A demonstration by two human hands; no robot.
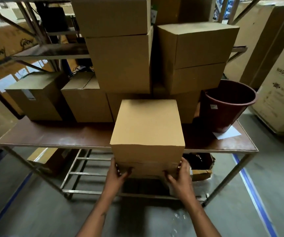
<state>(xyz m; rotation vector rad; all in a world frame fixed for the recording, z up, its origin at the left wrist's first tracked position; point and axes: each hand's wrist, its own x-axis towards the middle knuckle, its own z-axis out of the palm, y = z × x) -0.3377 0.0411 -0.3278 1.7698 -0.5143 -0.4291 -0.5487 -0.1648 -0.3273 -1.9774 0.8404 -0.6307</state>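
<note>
Closed carton [147,127], left hand [118,173], right hand [180,175]

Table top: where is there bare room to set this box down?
The widest bare strip of the table runs along its front edge, left of the carried box, before the two low boxes. A narrower patch lies between that box and the paper sheet by the red bucket. The back is crowded with stacked boxes.

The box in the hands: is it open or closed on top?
Closed. The box shows a flat top with no flap raised.
</note>
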